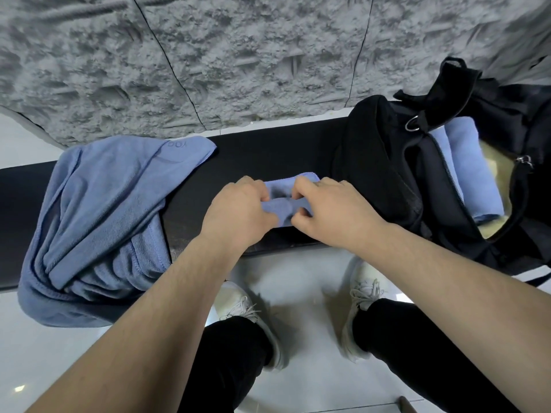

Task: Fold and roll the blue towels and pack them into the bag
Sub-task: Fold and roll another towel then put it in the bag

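Note:
A small blue towel (280,201), partly rolled, lies on the black bench (262,153) in front of me. My left hand (238,213) grips its left end with curled fingers. My right hand (331,207) grips its right end the same way. Most of the roll is hidden under my fingers. To the right stands an open black bag (396,180) with rolled blue towels (468,171) lying inside it. A heap of loose blue towels (101,219) sits on the bench at the left and hangs over its front edge.
A rough grey stone wall (208,61) rises right behind the bench. The bag's strap with a metal ring (413,125) lies over its top. My white shoes (247,311) stand on the pale tiled floor below the bench.

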`<state>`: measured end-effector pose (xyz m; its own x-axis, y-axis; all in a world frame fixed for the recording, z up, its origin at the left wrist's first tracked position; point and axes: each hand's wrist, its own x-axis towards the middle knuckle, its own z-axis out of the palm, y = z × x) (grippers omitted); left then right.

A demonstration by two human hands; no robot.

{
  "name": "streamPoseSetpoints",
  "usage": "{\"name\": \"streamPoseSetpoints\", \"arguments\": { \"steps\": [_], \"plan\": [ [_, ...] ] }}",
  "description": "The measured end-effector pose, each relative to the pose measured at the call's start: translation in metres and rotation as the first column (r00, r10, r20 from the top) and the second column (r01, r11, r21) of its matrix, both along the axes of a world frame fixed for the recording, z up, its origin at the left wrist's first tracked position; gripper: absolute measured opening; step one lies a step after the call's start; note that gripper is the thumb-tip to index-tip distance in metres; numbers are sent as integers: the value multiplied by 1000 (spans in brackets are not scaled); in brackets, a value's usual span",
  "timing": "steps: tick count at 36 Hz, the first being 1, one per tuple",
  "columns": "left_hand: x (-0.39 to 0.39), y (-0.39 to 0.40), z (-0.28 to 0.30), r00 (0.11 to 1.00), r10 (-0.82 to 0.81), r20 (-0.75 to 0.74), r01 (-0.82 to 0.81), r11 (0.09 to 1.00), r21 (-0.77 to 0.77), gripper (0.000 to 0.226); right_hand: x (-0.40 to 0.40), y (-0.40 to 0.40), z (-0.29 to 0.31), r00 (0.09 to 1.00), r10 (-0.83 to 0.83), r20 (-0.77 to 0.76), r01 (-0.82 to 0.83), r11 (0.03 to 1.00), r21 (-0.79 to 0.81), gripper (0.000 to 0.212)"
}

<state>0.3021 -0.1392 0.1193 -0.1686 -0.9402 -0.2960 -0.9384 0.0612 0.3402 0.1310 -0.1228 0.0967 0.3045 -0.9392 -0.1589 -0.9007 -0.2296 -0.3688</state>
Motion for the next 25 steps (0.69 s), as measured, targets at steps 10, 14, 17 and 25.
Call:
{"name": "streamPoseSetpoints", "arguments": {
  "steps": [10, 14, 17, 25],
  "plan": [
    [3, -4, -6, 993, -53, 109, 71, 982, -173, 31, -3, -4, -7, 1000, -25, 17, 29, 970, -242, 28],
    [2, -5, -6, 995, -36, 93, 60, 964, -261, 28, -2, -5, -7, 997, -9, 70, 34, 932, -362, 21],
    [2, -5, -6, 999, -45, 18, 48, 974, -221, 25, -3, -8, -9, 995, 29, 98, 10, 927, -376, 25],
    [6, -5, -7, 998, -10, -56, 1, 988, -153, 21, -1, -2, -6, 996, 11, 94, 21, 941, -337, 19]
  ]
}}
